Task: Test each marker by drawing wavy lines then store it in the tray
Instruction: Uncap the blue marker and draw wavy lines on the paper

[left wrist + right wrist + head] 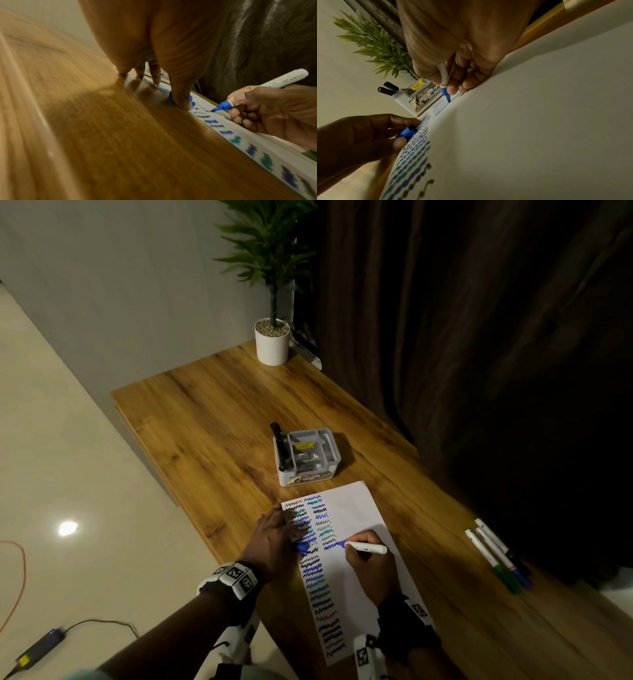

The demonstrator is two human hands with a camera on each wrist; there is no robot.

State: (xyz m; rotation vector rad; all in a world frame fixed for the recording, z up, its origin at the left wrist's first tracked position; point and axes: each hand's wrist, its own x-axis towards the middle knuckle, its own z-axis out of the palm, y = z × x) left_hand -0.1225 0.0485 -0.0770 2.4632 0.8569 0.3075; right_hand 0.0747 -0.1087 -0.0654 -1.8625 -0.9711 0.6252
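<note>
A white sheet of paper [356, 508] covered in rows of black, blue and green wavy lines lies on the wooden table [212, 419]. My right hand [371, 563] grips a white marker with a blue tip [368, 548], its nib on the paper at the end of a blue line. My left hand [279, 537] rests on the sheet's left edge and holds the blue cap [301, 548] between thumb and fingers. The cap [407, 132] and marker tip [221, 106] show in the wrist views. The grey tray [310, 455] stands beyond the paper with black markers [281, 445] in it.
Three capped markers [496, 553] lie on the table at the right, near a dark curtain [496, 337]. A potted plant [272, 340] stands at the far corner. The table's left edge drops to a tiled floor with cables [44, 642].
</note>
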